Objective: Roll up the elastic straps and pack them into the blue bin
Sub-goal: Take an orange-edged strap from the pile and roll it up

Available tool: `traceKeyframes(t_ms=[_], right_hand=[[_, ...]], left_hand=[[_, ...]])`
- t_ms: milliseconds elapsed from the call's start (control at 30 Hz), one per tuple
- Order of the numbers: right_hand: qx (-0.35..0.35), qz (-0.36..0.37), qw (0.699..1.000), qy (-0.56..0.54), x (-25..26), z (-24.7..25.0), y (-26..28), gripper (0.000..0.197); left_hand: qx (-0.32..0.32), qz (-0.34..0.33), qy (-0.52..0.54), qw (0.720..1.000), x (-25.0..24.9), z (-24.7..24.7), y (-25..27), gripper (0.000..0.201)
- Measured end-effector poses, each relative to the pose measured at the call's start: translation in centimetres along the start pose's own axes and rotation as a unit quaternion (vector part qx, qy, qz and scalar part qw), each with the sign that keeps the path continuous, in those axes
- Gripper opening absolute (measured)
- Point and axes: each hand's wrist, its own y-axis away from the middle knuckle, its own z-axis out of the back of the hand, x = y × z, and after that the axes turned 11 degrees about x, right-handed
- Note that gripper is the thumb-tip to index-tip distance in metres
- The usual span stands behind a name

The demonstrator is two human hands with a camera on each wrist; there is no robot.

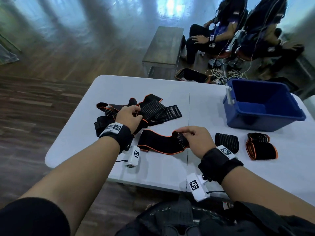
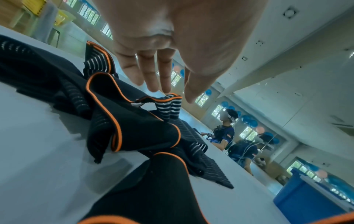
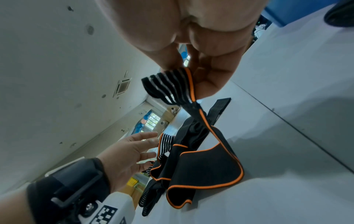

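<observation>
A loose pile of black elastic straps [image 1: 153,111] with orange edging lies on the white table [image 1: 204,108], left of centre. My left hand [image 1: 131,114] hovers over the pile [image 2: 134,124], fingers [image 2: 151,78] straight and holding nothing. My right hand [image 1: 192,135] pinches the striped end of one strap [image 1: 160,143] between thumb and fingers [image 3: 208,81], and the rest of that strap [image 3: 206,163] trails flat on the table toward the pile. Two rolled straps [image 1: 226,142] [image 1: 261,146] lie to the right. The blue bin [image 1: 255,121] stands at the far right; nothing shows in the visible part of its inside.
Off the table's far edge, a grey bench [image 1: 163,46] stands on the wooden floor. Two seated people [image 1: 213,36] and tangled cables [image 1: 219,74] are at the back right. A black, orange-trimmed container [image 1: 190,74] sits on the floor beyond the table.
</observation>
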Motion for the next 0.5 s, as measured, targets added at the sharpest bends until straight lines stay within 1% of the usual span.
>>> traceKeyframes(t_ms=[67,133,200,267,300,367,433,500], right_hand=[[-0.011,-0.020,0.999,-0.024,0.1,0.3,0.3,0.046],[-0.026,-0.033,0.998,-0.048,0.3,0.7,0.4,0.039],[-0.033,-0.039,0.996,-0.074,0.8,1.0,0.6,0.026],[-0.026,-0.031,0.996,-0.082,1.4,1.3,0.6,0.010],[-0.016,-0.024,0.996,-0.080,1.8,1.5,0.6,0.010],[0.005,-0.014,0.997,-0.071,2.8,1.9,0.3,0.024],[0.027,0.009,0.997,-0.068,4.5,2.2,-0.1,0.032],[0.048,0.044,0.995,-0.073,6.7,2.4,-0.5,0.035]], left_hand=[[0.032,-0.003,-0.029,0.999,0.0,-0.4,-0.7,0.028],[0.054,-0.001,-0.045,0.998,-0.1,-0.7,-1.1,0.026],[0.051,-0.007,-0.044,0.998,-0.4,-0.6,-1.4,0.023],[0.036,-0.011,-0.002,0.999,-1.0,0.3,-1.6,0.017],[0.027,-0.013,0.029,0.999,-1.4,1.0,-1.7,0.014],[0.002,-0.024,0.098,0.995,-2.6,2.9,-1.7,0.009],[-0.028,-0.041,0.143,0.988,-4.1,5.3,-1.7,0.015],[-0.042,-0.066,0.139,0.987,-5.7,8.0,-1.6,0.022]])
